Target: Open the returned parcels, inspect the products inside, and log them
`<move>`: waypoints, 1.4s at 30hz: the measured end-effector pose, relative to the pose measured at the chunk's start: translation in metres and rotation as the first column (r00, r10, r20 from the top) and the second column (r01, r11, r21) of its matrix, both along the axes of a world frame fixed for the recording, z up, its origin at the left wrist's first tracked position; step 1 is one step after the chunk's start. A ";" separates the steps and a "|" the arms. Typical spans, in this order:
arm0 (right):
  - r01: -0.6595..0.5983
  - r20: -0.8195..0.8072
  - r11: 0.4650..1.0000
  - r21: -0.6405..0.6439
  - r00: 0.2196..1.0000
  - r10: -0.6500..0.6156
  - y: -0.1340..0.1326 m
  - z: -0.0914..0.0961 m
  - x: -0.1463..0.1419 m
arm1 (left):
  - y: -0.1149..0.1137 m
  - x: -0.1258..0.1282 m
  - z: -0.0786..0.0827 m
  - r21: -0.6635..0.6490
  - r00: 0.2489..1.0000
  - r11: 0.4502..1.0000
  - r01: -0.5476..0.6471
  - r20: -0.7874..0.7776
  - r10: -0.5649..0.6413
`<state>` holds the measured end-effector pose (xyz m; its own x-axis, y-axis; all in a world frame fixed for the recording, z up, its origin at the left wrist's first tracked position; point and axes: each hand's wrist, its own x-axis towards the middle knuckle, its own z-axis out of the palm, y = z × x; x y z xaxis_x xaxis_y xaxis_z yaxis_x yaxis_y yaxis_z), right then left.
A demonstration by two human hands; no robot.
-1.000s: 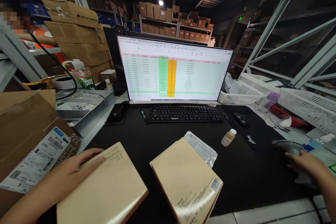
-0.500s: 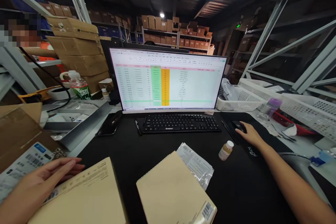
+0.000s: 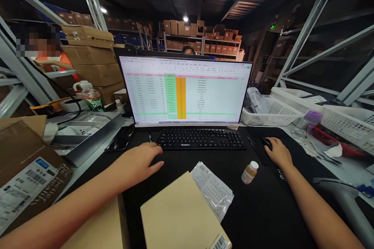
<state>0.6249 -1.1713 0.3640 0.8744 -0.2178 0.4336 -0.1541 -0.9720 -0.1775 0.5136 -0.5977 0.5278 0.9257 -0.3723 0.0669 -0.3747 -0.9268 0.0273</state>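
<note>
My right hand [image 3: 279, 152] rests curled over the black mouse [image 3: 267, 142] on the dark mouse pad, right of the black keyboard [image 3: 201, 139]. My left hand [image 3: 139, 163] hovers over the black desk mat just short of the keyboard's left end, fingers loosely extended and holding nothing. A monitor [image 3: 184, 90] showing a spreadsheet stands behind the keyboard. Two tan padded envelopes lie near me, one in the middle [image 3: 181, 218] and one under my left forearm [image 3: 99, 227]. A clear plastic bag with a printed label [image 3: 212, 188] and a small pill bottle [image 3: 250, 172] lie between the hands.
A black phone [image 3: 119, 142] and a pen lie left of the keyboard. A metal tray [image 3: 84, 136], a green bottle [image 3: 92, 97] and a labelled brown carton [image 3: 26, 175] are on the left. White perforated baskets [image 3: 271, 111] stand on the right. A person sits beyond the left shelving.
My left hand left the tan envelope and moved forward to the keyboard's left end. My right hand came from the scanner at the right edge to the mouse and closed over it.
</note>
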 end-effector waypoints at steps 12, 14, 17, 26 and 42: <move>0.039 0.039 0.999 -0.018 0.999 -0.038 -0.002 -0.001 0.001 | -0.018 0.058 -0.062 0.101 0.996 0.995 0.006 0.091 -0.015; 0.048 0.031 0.999 -0.011 0.998 -0.048 -0.003 -0.001 0.001 | -0.015 0.058 -0.066 0.072 0.999 0.997 -0.010 0.040 0.007; 0.062 0.018 0.998 0.000 0.998 -0.062 -0.005 -0.001 0.002 | -0.014 0.057 -0.069 0.034 1.000 0.999 -0.008 0.005 0.007; 0.058 0.024 0.998 0.008 0.998 -0.058 -0.007 -0.004 0.002 | -0.015 0.055 -0.074 -0.011 0.995 0.998 0.069 -0.070 -0.070; 0.011 0.163 0.999 0.043 0.986 -0.018 0.010 0.016 -0.010 | -0.007 0.069 -0.094 0.006 0.998 1.000 0.025 -0.054 -0.025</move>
<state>0.6154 -1.1618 0.3801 0.7889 -0.2512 0.5608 -0.1338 -0.9610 -0.2422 0.5827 -0.6051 0.4334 0.9184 -0.3954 0.0144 -0.3956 -0.9174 0.0420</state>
